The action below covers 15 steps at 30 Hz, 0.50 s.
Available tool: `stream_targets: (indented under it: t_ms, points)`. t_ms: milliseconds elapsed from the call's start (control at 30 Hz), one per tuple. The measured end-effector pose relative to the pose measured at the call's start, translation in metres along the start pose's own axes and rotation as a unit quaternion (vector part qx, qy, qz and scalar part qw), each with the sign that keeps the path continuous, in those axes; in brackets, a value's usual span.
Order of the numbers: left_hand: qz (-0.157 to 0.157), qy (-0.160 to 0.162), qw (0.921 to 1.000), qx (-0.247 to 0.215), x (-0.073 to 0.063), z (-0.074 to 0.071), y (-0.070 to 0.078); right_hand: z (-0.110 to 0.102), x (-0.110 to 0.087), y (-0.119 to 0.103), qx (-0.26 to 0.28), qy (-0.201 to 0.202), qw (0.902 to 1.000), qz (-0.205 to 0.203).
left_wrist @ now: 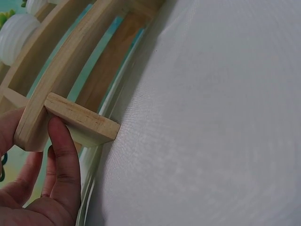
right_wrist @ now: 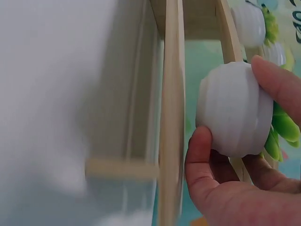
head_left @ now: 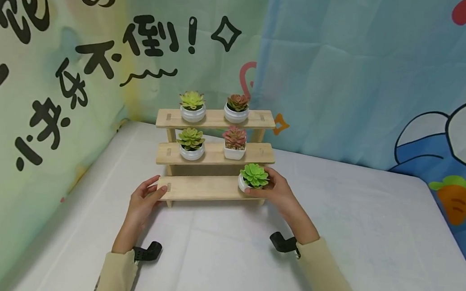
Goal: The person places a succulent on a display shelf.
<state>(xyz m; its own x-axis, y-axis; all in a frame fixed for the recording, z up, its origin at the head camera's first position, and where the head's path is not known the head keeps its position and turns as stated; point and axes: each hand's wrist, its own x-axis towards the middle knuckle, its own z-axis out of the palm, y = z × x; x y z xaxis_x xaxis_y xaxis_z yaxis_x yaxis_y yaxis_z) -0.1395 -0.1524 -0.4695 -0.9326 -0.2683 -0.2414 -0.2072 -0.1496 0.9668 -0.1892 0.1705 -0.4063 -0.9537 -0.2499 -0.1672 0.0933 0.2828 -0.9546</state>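
Observation:
A three-tier wooden plant stand stands on the white-covered table in the head view. My left hand pinches the left end of its lowest shelf, thumb on top; the left wrist view has fingertips under the board beside a wooden leg. At the right end of that shelf my right hand holds a potted bright green succulent. Its round white pot lies between thumb and fingers in the right wrist view, close over the shelf edge.
On the middle shelf sit a green succulent in a round pot and a reddish one in a square pot. The top shelf bears a yellow-green succulent and a brownish-red one. Printed cloth hangs behind the table.

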Motion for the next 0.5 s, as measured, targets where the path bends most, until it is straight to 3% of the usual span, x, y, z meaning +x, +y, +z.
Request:
stream_targets:
  t_ms: [267,500]
  points:
    - [0.003,-0.003,1.0,-0.009,0.002,0.0,-0.001,0.033,0.011,-0.003,0.015,-0.014,0.9997,0.014]
    - [0.003,0.0,1.0,-0.002,0.001,-0.001,-0.001,0.055,0.015,-0.007,-0.01,-0.041,0.9988,-0.025]
